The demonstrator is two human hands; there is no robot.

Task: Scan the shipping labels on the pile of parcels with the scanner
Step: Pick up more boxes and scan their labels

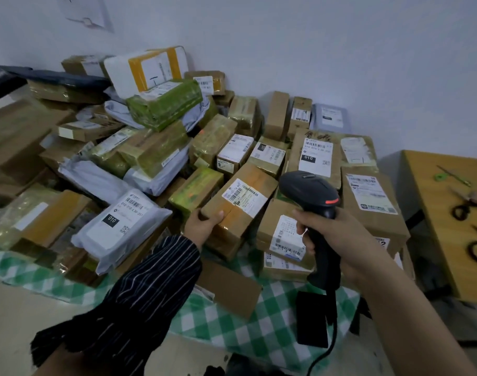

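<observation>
My right hand (337,240) grips the handle of a black barcode scanner (309,191), whose head points down and away over the pile. My left hand (202,223) holds the near corner of a brown taped cardboard box (237,210), thumb on top. That box lies tilted, with its white shipping label (245,196) facing up, just left of the scanner head. A large pile of parcels (156,147) covers the table: brown boxes, green-taped boxes and grey poly bags, many with white labels showing.
A green-and-white checked cloth (259,321) covers the table. A dark phone-like slab (312,318) lies on it by the scanner cable (327,348). To the right stands a wooden table (432,213) with scissors (467,206). White walls close the corner behind.
</observation>
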